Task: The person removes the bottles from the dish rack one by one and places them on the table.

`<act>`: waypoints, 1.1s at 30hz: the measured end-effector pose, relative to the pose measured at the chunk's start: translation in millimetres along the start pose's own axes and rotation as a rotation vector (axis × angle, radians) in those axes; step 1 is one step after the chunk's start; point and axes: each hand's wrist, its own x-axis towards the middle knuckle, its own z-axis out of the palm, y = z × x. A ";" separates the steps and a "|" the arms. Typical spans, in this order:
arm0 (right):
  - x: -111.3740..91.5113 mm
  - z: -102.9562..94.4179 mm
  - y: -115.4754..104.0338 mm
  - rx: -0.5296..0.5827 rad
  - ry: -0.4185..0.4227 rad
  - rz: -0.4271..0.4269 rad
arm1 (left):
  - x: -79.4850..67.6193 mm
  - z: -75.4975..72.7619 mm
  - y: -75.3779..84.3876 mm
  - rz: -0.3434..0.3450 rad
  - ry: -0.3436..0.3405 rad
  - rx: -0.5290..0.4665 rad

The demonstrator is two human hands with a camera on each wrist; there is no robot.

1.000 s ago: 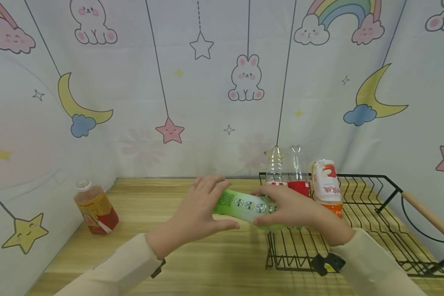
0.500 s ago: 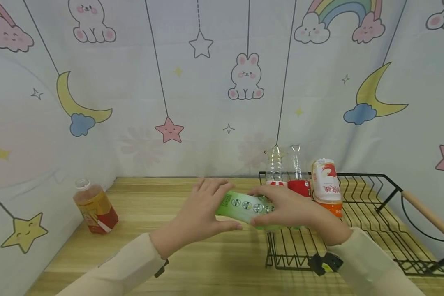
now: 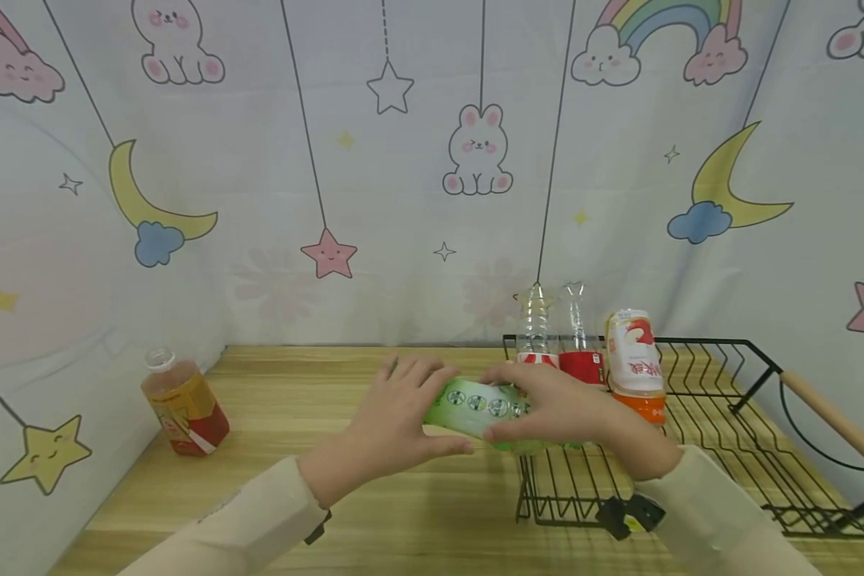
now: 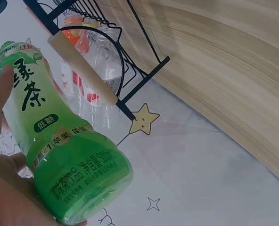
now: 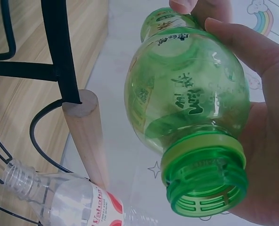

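Observation:
Both hands hold a green tea bottle (image 3: 471, 410) above the wooden table, by the rack's left end. It lies nearly sideways, its green threaded mouth (image 5: 203, 174) visible in the right wrist view. My left hand (image 3: 385, 432) grips the base end, fingers over the far side and thumb stretched along the near side. Around the neck end, my right hand (image 3: 572, 408) curls with its thumb on the near side. Green label and dark lettering show on the bottle (image 4: 69, 150) in the left wrist view. The left fingertips are partly hidden behind it.
A black wire rack (image 3: 569, 524) with a wooden handle (image 3: 835, 416) stands at right. Inside are a clear bottle (image 3: 538, 330), a red-labelled bottle (image 3: 582, 366) and a white-labelled bottle (image 3: 635, 352) with an orange part. An uncapped bottle (image 3: 187, 412) with a yellow-red label stands left.
The bottle has turned a little about its length, so the square code on its label has gone out of sight. My left hand has shifted slightly right and down.

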 end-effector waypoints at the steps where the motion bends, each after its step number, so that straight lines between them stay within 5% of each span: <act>1: -0.1 0.2 -0.2 0.000 0.000 -0.001 | -0.3 -0.1 0.3 0.000 -0.005 0.004; 33: 3.9 6.5 -3.5 0.015 -0.019 0.011 | -5.5 8.6 0.9 -0.052 -0.062 0.029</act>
